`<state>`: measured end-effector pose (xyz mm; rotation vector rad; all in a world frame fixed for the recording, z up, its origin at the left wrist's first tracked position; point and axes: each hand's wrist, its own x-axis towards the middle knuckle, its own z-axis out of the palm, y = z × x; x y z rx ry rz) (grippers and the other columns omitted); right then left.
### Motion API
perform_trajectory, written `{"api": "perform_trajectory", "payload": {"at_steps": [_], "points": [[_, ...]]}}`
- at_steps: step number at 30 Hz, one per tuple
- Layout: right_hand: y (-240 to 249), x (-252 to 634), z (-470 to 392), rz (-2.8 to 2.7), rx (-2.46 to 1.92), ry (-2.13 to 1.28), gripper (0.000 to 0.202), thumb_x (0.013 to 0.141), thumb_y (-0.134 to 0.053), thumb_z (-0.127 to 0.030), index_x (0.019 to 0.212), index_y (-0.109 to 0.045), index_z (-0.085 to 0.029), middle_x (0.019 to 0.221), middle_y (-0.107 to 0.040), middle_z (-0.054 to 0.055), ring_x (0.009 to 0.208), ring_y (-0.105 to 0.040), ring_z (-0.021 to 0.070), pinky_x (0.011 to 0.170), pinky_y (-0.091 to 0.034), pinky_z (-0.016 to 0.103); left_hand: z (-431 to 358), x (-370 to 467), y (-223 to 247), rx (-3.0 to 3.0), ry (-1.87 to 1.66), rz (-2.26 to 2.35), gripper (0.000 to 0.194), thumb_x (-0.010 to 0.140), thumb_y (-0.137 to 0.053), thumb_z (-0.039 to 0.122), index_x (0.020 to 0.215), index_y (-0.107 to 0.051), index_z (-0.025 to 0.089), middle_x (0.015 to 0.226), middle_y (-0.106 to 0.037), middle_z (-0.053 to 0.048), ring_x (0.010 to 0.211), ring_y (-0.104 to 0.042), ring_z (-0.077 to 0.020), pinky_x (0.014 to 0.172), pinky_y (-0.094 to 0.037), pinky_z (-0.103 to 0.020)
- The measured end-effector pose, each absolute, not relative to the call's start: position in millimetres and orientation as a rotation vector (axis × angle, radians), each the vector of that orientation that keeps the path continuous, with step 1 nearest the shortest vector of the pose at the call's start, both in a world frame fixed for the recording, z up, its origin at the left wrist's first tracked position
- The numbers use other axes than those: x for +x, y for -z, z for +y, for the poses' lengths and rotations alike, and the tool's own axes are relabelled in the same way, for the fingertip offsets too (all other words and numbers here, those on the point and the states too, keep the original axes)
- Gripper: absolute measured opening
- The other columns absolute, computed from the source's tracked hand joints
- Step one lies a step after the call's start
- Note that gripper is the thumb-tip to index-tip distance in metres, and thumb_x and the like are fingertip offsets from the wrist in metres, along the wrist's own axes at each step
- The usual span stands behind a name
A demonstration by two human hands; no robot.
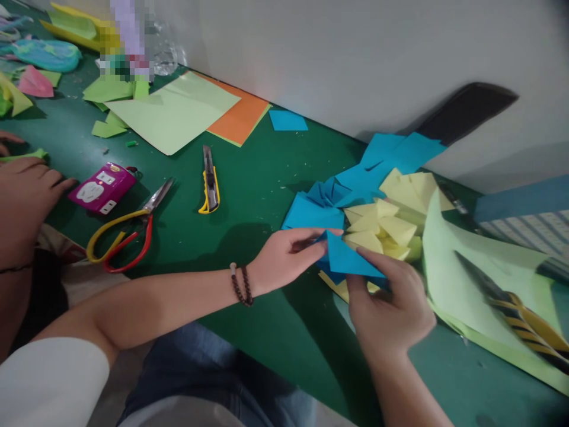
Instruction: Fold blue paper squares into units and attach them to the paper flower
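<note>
Between my two hands is a folded piece of blue paper [353, 258], held above the green table. My left hand [288, 258], with a beaded bracelet on the wrist, pinches its left corner between thumb and fingers. The right edge is gripped by my right hand [391, 302], thumb below and fingers on top. Just behind lie folded blue pieces [315, 204] and folded yellow paper pieces [382, 225], with more blue sheets [395, 154] farther back against the wall.
Scissors [149, 222], a yellow cutter [210, 184] and a purple power adapter [104, 188] lie left on the green table [262, 332]. Light green sheets [178, 110] are behind them. Black-and-yellow scissors [511, 302] rest on green paper at right. Another person's hand [26, 190] is far left.
</note>
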<state>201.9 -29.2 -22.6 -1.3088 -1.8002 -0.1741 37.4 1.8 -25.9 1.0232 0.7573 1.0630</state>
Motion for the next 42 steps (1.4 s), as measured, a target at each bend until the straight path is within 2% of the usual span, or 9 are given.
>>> {"api": "perform_trajectory", "payload": {"at_steps": [3,6,12,18,23,27,30,35,42], "points": [[22.0,203.2,-31.2,-1.758,-1.430,0.142,0.026,0.077,-0.070,-0.012,0.100,-0.072,-0.025,0.085,-0.074,0.000,0.065,-0.066,0.0149,0.047,-0.045,0.025,1.6,34.3,25.2,1.111,-1.091,0.868,0.026,0.087,-0.057,0.027,0.103,-0.075,0.018,0.061,-0.053,0.002,0.054,-0.039,-0.0080,0.052,-0.033,-0.021],[21.7,204.5,-32.6,-1.760,-1.437,0.198,0.025,0.076,-0.071,-0.012,0.097,-0.072,-0.025,0.084,-0.074,-0.001,0.061,-0.065,0.0139,0.047,-0.044,0.025,2.9,33.1,27.3,1.108,-1.098,0.908,0.025,0.087,-0.056,0.027,0.097,-0.077,0.018,0.057,-0.046,0.003,0.052,-0.031,-0.0081,0.049,-0.026,-0.023],[21.2,204.6,-30.1,-1.787,-1.273,0.129,0.023,0.076,-0.069,-0.010,0.093,-0.071,-0.026,0.093,-0.075,0.001,0.086,-0.071,0.0217,0.073,-0.057,0.035,5.2,34.1,26.6,0.956,-1.046,0.918,0.025,0.086,-0.055,0.032,0.091,-0.076,0.019,0.058,-0.045,0.002,0.056,-0.037,-0.0099,0.053,-0.033,-0.022],[19.4,201.2,-28.1,-1.458,-1.700,-0.171,0.027,0.073,-0.074,-0.035,0.095,-0.070,-0.019,0.081,-0.073,0.003,0.069,-0.068,0.0201,0.061,-0.056,0.032,6.6,34.9,22.1,0.763,-1.033,0.934,0.023,0.082,-0.062,0.036,0.070,-0.061,0.016,0.062,-0.038,0.004,0.059,-0.040,-0.0090,0.056,-0.044,-0.021],[17.2,201.5,-27.3,-1.414,-1.767,-0.204,0.030,0.070,-0.076,-0.036,0.093,-0.071,-0.018,0.079,-0.073,0.004,0.057,-0.064,0.0162,0.052,-0.052,0.028,5.4,34.8,25.3,0.873,-1.033,0.931,0.029,0.086,-0.057,0.037,0.066,-0.050,0.017,0.062,-0.033,0.005,0.059,-0.038,-0.0086,0.055,-0.046,-0.020],[19.6,205.1,-27.1,-1.511,-1.626,-0.155,0.017,0.073,-0.075,-0.029,0.087,-0.071,-0.020,0.075,-0.071,0.002,0.055,-0.063,0.0139,0.048,-0.049,0.025,6.0,35.1,28.4,0.899,-1.002,0.916,0.022,0.082,-0.062,0.030,0.067,-0.053,0.016,0.064,-0.041,0.004,0.059,-0.042,-0.0078,0.058,-0.048,-0.021],[21.2,208.3,-25.9,-1.649,-1.431,-0.277,0.008,0.077,-0.072,-0.021,0.084,-0.070,-0.023,0.081,-0.072,0.002,0.073,-0.068,0.0170,0.061,-0.055,0.028,8.2,36.3,28.9,0.801,-0.992,0.913,0.022,0.079,-0.067,0.030,0.066,-0.057,0.015,0.065,-0.049,0.003,0.058,-0.046,-0.0078,0.059,-0.049,-0.023],[19.9,210.4,-22.3,-1.873,-1.179,-0.249,0.020,0.078,-0.072,-0.016,0.096,-0.070,-0.025,0.103,-0.071,0.006,0.095,-0.067,0.0213,0.079,-0.056,0.037,11.5,37.3,24.3,0.591,-0.939,0.878,0.023,0.082,-0.065,0.037,0.078,-0.070,0.014,0.068,-0.061,-0.001,0.060,-0.054,-0.0099,0.058,-0.050,-0.024],[20.1,211.5,-20.9,-2.017,-1.123,0.006,0.021,0.077,-0.073,-0.013,0.093,-0.072,-0.026,0.107,-0.070,0.005,0.089,-0.069,0.0191,0.079,-0.057,0.034,9.7,33.0,20.0,0.550,-0.931,0.732,0.038,0.084,-0.060,0.050,0.090,-0.073,0.014,0.078,-0.067,-0.006,0.072,-0.062,-0.0158,0.067,-0.055,-0.028]]}}
